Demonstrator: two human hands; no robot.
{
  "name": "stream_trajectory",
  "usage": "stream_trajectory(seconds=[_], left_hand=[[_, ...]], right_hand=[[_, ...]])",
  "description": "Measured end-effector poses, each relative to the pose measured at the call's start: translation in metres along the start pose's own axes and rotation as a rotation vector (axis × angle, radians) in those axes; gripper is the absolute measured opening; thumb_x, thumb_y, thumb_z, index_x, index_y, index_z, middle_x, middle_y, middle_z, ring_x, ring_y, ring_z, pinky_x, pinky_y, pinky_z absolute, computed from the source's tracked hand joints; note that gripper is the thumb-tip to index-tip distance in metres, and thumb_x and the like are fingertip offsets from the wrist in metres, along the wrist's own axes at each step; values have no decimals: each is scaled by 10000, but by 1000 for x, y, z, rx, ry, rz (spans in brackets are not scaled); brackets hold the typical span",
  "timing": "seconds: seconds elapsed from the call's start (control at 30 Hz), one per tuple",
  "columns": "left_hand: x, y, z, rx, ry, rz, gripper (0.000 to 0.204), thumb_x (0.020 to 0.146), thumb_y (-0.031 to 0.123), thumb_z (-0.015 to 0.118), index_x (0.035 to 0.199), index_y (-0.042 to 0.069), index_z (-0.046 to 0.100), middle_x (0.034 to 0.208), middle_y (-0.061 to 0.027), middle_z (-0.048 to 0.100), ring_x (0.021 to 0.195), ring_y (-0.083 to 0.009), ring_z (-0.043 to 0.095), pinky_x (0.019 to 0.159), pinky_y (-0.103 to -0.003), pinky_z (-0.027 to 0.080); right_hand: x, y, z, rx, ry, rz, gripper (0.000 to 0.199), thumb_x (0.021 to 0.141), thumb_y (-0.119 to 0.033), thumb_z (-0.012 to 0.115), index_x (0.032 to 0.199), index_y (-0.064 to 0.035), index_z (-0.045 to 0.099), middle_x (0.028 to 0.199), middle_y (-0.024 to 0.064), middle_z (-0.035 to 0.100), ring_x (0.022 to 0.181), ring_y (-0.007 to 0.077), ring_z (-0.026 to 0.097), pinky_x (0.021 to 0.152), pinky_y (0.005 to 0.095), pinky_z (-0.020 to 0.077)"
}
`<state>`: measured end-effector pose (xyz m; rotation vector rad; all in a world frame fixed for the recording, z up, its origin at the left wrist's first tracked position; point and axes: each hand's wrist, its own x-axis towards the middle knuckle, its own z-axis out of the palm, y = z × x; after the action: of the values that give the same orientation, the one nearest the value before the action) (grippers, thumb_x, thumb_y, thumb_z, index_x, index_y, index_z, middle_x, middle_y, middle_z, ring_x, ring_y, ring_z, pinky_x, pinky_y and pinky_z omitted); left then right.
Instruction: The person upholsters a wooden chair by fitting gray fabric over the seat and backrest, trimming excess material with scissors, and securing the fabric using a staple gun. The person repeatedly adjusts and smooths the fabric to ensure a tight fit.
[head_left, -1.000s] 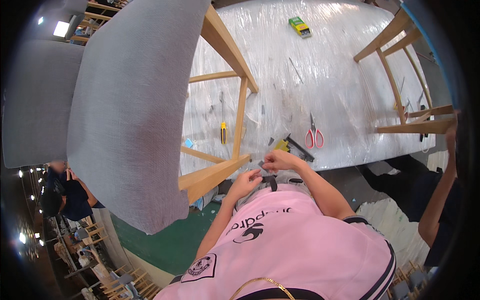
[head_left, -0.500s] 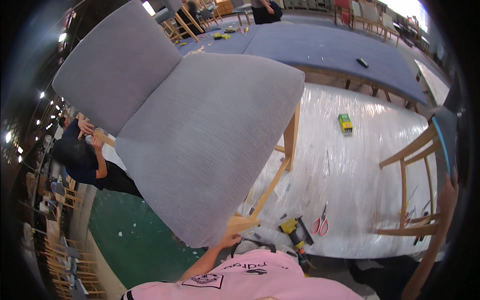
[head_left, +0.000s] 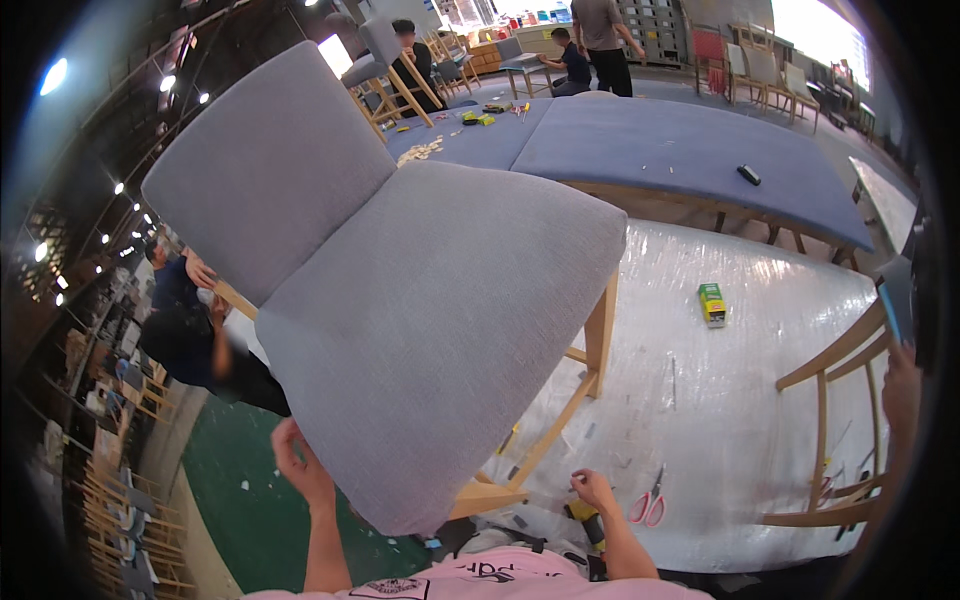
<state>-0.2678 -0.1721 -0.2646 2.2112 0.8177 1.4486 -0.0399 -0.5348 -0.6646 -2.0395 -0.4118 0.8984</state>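
Observation:
A grey upholstered chair [head_left: 430, 290] with pale wooden legs stands tilted across the middle of the view. My left hand [head_left: 303, 465] is raised beside the lower left edge of its seat, fingers loosely bent and apart, holding nothing visible. My right hand [head_left: 594, 487] is in front of the chair's near leg, fingers drawn together; what they hold, if anything, is too small to name. Below it, partly covered by my forearm, lies a yellow and black nail gun [head_left: 584, 517]. Red-handled scissors [head_left: 649, 506] lie just right of my right hand on the plastic-wrapped table [head_left: 720, 420].
A green and yellow box [head_left: 711, 305] lies on the plastic wrap. At right, a co-worker's hand [head_left: 902, 375] touches another wooden-legged chair [head_left: 822, 430]. Another person [head_left: 190, 350] is behind the chair at left. A blue padded table [head_left: 690, 150] stands beyond, carrying small tools and wood pieces.
My left hand has moved left and up from below the seat's front to its left edge. My right hand has come into view over the nail gun. The view has tipped upward.

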Motion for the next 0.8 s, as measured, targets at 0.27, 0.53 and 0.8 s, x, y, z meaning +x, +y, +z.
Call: stream_trajectory(seconds=[0.27, 0.53, 0.8], left_hand=[[10, 153, 50, -288, -103, 702, 474, 1065, 408, 298, 1180, 53, 591, 1234, -160, 644, 1255, -360, 551, 1174, -593, 299], [20, 130, 13, 52, -217, 824, 553, 1066, 468, 300, 1393, 36, 411, 1345, -255, 570, 1129, -453, 618, 993, -692, 454], [37, 138, 82, -110, 158, 966, 452, 1063, 344, 327, 1296, -3, 501, 1286, -251, 599, 1149, -427, 617, 1070, -622, 429]], right_hand=[[177, 48, 112, -360, 48, -360, 750, 884, -449, 650, 1551, -216, 399, 1402, 218, 594, 1108, 398, 676, 921, 515, 552], [132, -29, 93, -511, -67, -266, 604, 896, -392, 596, 1490, -322, 515, 1218, 171, 711, 1070, 373, 704, 844, 495, 577], [152, -39, 102, -420, 17, -478, 651, 885, -225, 618, 1517, -263, 467, 1102, 195, 712, 993, 392, 710, 841, 493, 578]])
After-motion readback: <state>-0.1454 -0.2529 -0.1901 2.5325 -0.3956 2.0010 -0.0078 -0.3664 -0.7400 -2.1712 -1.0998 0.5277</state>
